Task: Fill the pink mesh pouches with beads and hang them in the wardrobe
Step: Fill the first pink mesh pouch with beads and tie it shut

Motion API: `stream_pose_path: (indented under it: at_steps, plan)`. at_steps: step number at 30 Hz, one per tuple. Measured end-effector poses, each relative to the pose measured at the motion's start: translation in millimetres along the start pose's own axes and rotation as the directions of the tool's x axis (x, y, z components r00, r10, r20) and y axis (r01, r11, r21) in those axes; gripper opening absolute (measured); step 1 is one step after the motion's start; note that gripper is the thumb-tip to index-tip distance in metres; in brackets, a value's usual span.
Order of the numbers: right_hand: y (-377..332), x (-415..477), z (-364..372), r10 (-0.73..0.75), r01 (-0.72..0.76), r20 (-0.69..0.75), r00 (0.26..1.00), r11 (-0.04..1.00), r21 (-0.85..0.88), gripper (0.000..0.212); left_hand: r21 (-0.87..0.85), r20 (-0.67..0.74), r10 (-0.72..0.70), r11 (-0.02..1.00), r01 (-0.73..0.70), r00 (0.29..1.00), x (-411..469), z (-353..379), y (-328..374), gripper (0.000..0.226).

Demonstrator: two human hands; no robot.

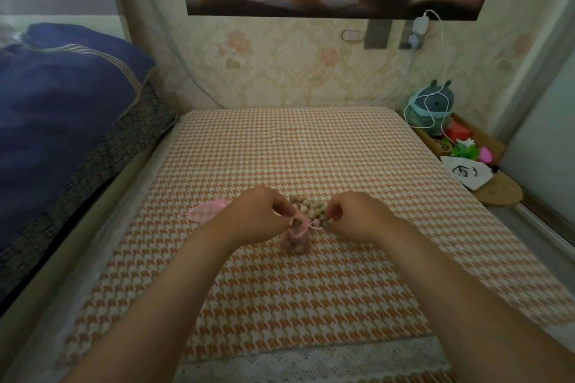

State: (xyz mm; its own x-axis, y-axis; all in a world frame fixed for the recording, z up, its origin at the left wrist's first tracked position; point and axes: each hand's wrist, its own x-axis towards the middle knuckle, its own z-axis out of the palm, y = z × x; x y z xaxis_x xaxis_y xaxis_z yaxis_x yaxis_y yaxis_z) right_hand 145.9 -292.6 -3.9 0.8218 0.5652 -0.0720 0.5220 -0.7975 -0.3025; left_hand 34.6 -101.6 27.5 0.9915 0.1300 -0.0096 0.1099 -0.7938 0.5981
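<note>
Our left hand point(261, 214) pinches the neck of a pink mesh pouch point(295, 239) that stands on the houndstooth bed cover point(280, 289) just below its fingertips, already bulging with beads. Our right hand point(354, 216) is closed on the thin pink drawstring point(314, 225) that runs from the pouch mouth toward it. We judge the step to be cinching this pouch shut. Next comes a steady pull apart, with the neck held firm so no bead slips out. Loose beads point(306, 205) lie just beyond and between the hands. Another pink pouch point(205, 210) lies flat just outside the left hand. Fingertips hide the knot, the wardrobe is out of view, and we cannot count the spare pouches.
</note>
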Motion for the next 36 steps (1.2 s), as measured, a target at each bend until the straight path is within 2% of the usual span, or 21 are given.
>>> stream_pose_path:
  at_steps: [3, 10, 13, 16, 20, 27, 32, 36]
  plan:
    - [-4.4, 1.4, 6.2, -0.025, 0.025, -0.014, 1.000, 1.000, -0.003, 0.003, -0.066, -0.001, -0.003, 0.998, 0.003, 1.000, -0.7, 1.5, -2.6, 0.021]
    - [-5.0, 4.3, 9.6, -0.007, 0.007, -0.086, 0.996, 1.000, 0.002, 0.004, -0.116, 0.047, 0.044, 0.993, -0.038, 0.998, -0.9, 0.6, -3.6, 0.024]
    - [-6.8, 2.7, -3.9, 0.016, 0.012, -0.182, 0.983, 0.989, 0.148, 0.006, -0.105, 0.043, 0.045, 0.994, -0.041, 0.998, -1.0, -1.3, -3.4, 0.024]
    - [-17.3, -5.4, -15.4, -0.038, 0.125, -0.272, 0.962, 0.942, 0.310, 0.006, -0.097, 0.040, 0.057, 0.994, -0.053, 0.998, 0.2, -1.1, -3.7, 0.023]
    - [-35.1, -20.5, -18.6, -0.155, 0.245, -0.248, 0.956, 0.886, 0.393, 0.006, -0.099, 0.017, 0.058, 0.993, -0.056, 0.998, 1.8, 1.4, -2.1, 0.020]
    - [-44.7, -21.2, -14.9, -0.241, 0.272, -0.162, 0.957, 0.938, 0.216, 0.014, -0.082, 0.031, 0.056, 0.995, -0.054, 0.998, -0.5, -1.8, -1.9, 0.025]
    - [-45.2, -21.0, -16.6, -0.302, 0.312, -0.176, 0.937, 0.950, 0.033, 0.020, -0.078, 0.002, 0.084, 0.993, -0.083, 0.996, 1.7, -2.8, -5.6, 0.026]
    - [-42.2, -21.1, -14.4, -0.310, 0.306, -0.050, 0.950, 0.950, -0.068, 0.034, -0.103, 0.005, 0.076, 0.992, -0.075, 0.997, 3.8, -2.0, -8.4, 0.029]
